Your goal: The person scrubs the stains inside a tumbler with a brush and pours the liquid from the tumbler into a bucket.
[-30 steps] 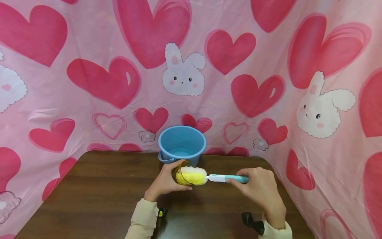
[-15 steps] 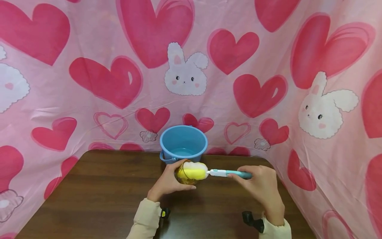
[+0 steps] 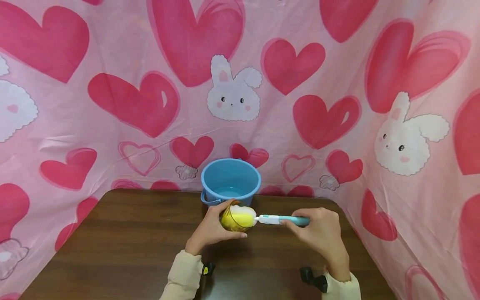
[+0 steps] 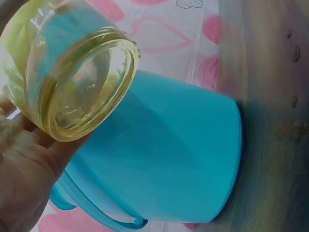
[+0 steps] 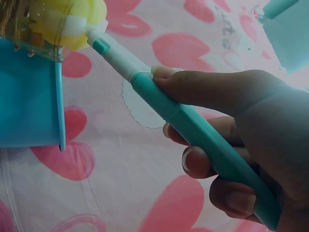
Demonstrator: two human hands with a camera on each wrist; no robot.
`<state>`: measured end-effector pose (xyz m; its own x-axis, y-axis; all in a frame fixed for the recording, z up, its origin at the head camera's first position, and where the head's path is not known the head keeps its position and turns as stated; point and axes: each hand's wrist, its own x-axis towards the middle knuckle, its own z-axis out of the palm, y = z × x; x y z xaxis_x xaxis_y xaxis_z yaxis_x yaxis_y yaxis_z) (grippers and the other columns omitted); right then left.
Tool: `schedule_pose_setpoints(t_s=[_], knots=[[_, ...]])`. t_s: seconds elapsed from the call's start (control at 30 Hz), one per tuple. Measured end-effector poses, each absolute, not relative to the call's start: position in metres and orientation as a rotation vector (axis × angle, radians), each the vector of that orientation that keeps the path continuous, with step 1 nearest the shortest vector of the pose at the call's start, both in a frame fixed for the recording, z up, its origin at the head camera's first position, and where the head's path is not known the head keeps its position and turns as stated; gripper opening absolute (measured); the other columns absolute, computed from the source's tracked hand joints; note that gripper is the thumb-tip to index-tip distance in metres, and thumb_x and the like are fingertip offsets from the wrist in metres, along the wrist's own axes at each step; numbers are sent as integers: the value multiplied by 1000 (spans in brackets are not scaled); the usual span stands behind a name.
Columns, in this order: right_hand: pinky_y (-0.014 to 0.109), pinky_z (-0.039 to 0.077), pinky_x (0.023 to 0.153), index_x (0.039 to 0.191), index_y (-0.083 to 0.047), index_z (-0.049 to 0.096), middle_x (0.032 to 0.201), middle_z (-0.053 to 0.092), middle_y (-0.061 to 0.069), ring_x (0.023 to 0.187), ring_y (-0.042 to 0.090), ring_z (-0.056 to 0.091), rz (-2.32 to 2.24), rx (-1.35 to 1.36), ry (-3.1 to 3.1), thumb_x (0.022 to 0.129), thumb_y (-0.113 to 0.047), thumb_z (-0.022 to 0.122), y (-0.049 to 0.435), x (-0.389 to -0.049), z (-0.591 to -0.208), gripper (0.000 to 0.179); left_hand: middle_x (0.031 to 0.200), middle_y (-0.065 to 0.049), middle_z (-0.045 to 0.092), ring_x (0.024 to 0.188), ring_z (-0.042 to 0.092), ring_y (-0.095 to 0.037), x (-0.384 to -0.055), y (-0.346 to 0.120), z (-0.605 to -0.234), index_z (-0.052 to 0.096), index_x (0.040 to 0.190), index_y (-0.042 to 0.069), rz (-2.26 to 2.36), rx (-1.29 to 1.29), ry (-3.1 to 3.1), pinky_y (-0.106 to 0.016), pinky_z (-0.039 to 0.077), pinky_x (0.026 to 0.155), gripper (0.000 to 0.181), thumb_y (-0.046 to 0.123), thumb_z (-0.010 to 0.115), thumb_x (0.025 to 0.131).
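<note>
My left hand (image 3: 212, 228) grips an amber-tinted glass (image 4: 89, 89) that lies tilted on its side, its mouth turned to the right. A bottle brush with a yellow and white sponge head (image 3: 243, 216) is partly inside the glass. Its white and teal handle (image 5: 203, 137) is held by my right hand (image 3: 318, 231), thumb along the top and fingers curled beneath. Both hands are above the table, just in front of the blue bucket (image 3: 210, 187). In the left wrist view, the base of the glass faces the camera and overlaps the bucket's wall.
The bucket stands at the back of the brown wooden table (image 3: 123, 246), its handle (image 4: 91, 205) hanging on the left side. A pink cloth (image 3: 131, 54) with hearts and rabbits hangs behind and on the sides. Water drops (image 4: 296, 53) dot the tabletop.
The brush moved slightly out to the right, then back left, so its sponge sits deeper in the glass now. My left hand keeps the glass nearly in place.
</note>
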<state>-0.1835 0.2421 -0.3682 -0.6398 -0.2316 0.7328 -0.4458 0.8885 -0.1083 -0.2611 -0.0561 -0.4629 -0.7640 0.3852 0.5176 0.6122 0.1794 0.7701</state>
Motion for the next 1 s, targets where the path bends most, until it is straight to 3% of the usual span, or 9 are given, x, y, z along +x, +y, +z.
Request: schedule_pose_setpoints(t_s=[0.2,0.47,1.0], knots=[[25,39,49,70,-28,77,57,58,-21,53,1,46,333,431,-2350,63,-44,94,235,-184,-371,24,134,6,65,122,58,-18,-260,-56,-464,56,142,17,-1605,-982,-2223,-40,55,99,86,30,96,67],[23,35,48,70,-30,76,55,52,-23,52,-1,37,276,475,-2407,67,-45,92,227,-184,-370,22,130,5,67,115,61,-17,-263,-54,-467,58,140,18,-1544,-1062,-2242,-37,57,95,87,30,98,64],[20,37,48,70,-26,78,59,62,-20,53,-3,42,378,479,-2336,58,-41,98,252,-178,-363,28,137,9,62,124,56,-17,-264,-55,-467,55,144,16,-1623,-1134,-2229,-39,54,100,88,31,96,68]])
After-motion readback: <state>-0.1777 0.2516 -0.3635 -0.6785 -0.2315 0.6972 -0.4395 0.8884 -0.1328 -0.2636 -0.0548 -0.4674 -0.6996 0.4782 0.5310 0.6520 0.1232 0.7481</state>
